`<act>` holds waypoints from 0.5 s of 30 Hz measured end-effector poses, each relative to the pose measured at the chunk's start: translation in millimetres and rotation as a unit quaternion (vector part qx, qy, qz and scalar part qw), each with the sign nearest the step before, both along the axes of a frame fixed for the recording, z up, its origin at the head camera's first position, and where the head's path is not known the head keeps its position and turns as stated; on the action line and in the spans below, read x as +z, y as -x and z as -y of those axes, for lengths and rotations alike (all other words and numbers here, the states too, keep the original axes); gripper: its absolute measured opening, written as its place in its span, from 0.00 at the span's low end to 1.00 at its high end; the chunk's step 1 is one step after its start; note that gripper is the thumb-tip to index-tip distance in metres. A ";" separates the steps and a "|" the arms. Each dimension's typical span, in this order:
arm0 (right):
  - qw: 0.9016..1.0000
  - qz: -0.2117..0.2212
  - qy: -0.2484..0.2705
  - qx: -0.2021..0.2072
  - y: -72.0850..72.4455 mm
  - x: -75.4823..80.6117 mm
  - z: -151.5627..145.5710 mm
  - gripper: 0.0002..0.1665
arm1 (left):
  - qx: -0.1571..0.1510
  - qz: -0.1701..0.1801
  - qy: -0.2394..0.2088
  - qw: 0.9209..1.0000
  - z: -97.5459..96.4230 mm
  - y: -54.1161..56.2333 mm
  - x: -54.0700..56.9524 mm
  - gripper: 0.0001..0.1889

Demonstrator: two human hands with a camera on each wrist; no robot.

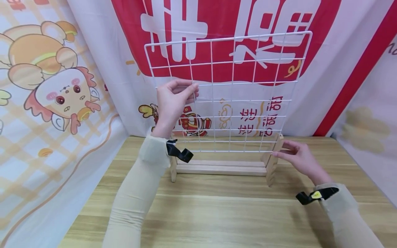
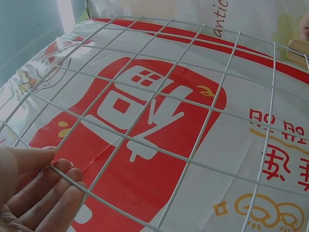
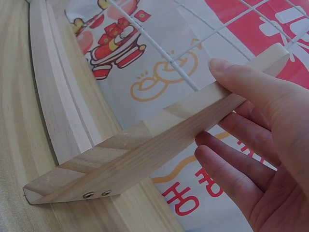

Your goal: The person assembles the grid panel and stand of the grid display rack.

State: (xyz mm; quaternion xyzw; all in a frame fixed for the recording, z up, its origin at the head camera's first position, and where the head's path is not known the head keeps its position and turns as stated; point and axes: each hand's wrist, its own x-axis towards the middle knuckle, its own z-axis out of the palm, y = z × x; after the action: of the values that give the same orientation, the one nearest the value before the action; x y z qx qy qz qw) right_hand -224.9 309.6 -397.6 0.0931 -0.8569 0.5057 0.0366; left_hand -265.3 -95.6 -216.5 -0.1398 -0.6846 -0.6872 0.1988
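A white wire grid panel (image 1: pixel 212 63) stands upright, its lower end between the two posts of a wooden stand (image 1: pixel 221 169). My left hand (image 1: pixel 173 101) pinches a wire toward the grid's left side, above mid-height. In the left wrist view, thumb and fingers (image 2: pixel 63 195) meet around that wire of the grid (image 2: pixel 190 159). My right hand (image 1: pixel 297 157) holds the upper part of the right wooden post (image 1: pixel 271 168). The right wrist view shows the thumb on one side of this post (image 3: pixel 159 121) and fingers on the other. My left forearm partly covers the left post (image 1: pixel 173 171).
The stand rests on a wood-grain tabletop (image 1: pixel 217 217). Behind it hangs a white cloth with a red printed patch (image 1: pixel 217 74). A cartoon-printed cloth (image 1: pixel 62 155) borders the left side, and another pale cloth (image 1: pixel 366 113) the right. Two screw heads (image 3: pixel 88 195) show low on the right post.
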 end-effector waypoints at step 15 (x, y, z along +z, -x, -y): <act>1.000 -0.011 -0.007 -0.005 0.7 -2.1 -0.3 0.34 | -0.004 0.007 -0.001 1.000 0.5 -1.8 -6.5 0.17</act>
State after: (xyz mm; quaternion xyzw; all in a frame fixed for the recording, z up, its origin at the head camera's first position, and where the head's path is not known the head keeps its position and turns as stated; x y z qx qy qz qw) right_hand -225.6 309.9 -399.7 0.0945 -0.8603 0.4986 0.0478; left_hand -263.5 -96.2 -222.9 -0.1381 -0.6847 -0.6895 0.1914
